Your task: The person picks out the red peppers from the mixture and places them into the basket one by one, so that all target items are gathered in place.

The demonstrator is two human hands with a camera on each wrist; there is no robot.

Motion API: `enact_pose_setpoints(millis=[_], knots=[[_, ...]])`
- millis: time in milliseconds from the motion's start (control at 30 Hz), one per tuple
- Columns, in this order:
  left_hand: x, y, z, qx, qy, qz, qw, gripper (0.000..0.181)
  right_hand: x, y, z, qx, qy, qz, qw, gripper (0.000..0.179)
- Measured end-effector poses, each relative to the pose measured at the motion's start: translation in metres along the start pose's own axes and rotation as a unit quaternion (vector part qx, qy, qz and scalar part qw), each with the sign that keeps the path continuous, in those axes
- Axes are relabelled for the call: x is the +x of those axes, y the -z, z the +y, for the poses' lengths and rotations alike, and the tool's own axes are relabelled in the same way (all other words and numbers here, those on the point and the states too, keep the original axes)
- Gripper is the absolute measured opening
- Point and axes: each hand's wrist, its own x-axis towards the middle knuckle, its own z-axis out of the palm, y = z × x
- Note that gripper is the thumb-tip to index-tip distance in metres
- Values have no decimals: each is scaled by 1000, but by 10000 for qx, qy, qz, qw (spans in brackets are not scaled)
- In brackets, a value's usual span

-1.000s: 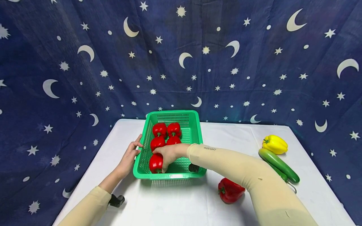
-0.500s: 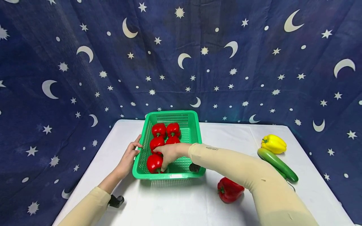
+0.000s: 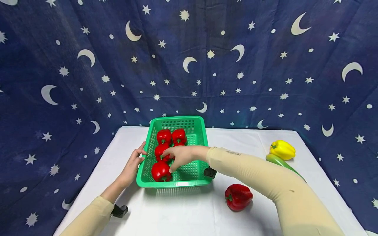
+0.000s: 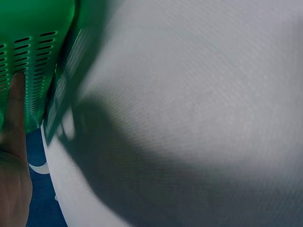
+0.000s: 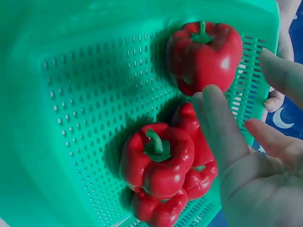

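Several red bell peppers lie in the green basket (image 3: pixel 189 184), mostly along its left side. My right hand (image 3: pixel 183 155) reaches into it with fingers spread and nothing between them. Just left of its thumb sits the nearest bell pepper (image 3: pixel 160 171); the right wrist view shows that bell pepper (image 5: pixel 206 59) stem up, in front of the extended fingers. My left hand (image 3: pixel 132 166) rests at the basket's left side, and one straight finger (image 4: pixel 15 101) touches the perforated outer wall. Another red bell pepper (image 3: pixel 238 197) lies on the table outside, right of the basket.
At the right of the white-covered table (image 3: pixel 177 213) lie a yellow bell pepper (image 3: pixel 282 150) and a long green vegetable (image 3: pixel 277 160), partly hidden by my right sleeve (image 3: pixel 265 177). A dark blue curtain (image 3: pixel 165 59) with moons and stars hangs behind the table.
My right hand has let go of the nearest bell pepper and moved slightly right and up from it. That pepper has shifted a little left. My left hand stays at the basket's side.
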Motion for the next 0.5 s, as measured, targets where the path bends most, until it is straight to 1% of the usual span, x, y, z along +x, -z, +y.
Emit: enact_pose_setpoints(millis=[167,333,500], knots=[[1,-1,0,-17,44,-8,10000,21,-12,0,5,171,255,260,9992,67],[1,-1,1,30,100,21,9999,22,-32,6,11,467,279,548,9970,62],[0,-1,1,22,83,45,10000,22,-55,14,17,784,294,714,9939,61]])
